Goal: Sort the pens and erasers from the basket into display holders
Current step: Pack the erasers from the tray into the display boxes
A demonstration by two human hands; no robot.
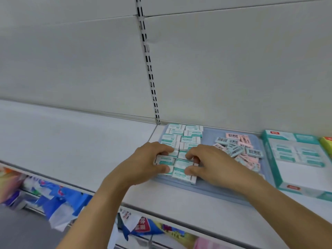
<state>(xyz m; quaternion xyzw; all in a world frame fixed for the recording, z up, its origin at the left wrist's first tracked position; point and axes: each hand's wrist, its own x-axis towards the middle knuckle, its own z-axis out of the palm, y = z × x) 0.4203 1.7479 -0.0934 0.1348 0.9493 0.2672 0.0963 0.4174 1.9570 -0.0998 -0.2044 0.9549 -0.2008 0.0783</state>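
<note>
Erasers in white-teal sleeves sit in neat rows on the blue tray on the shelf. Left hand and right hand pinch the front row's ends. Likely light, stiff, slick sleeves; best squeezed from both ends so the row holds together.

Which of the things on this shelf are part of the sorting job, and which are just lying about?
Part of the job:
- teal-and-white erasers, in rows
- left hand and right hand, gripping the nearest ones
- loose pink and blue erasers
- blue tray under them
- teal display box

Lying about:
- packets on the lower shelf
- slotted wall rail
</note>
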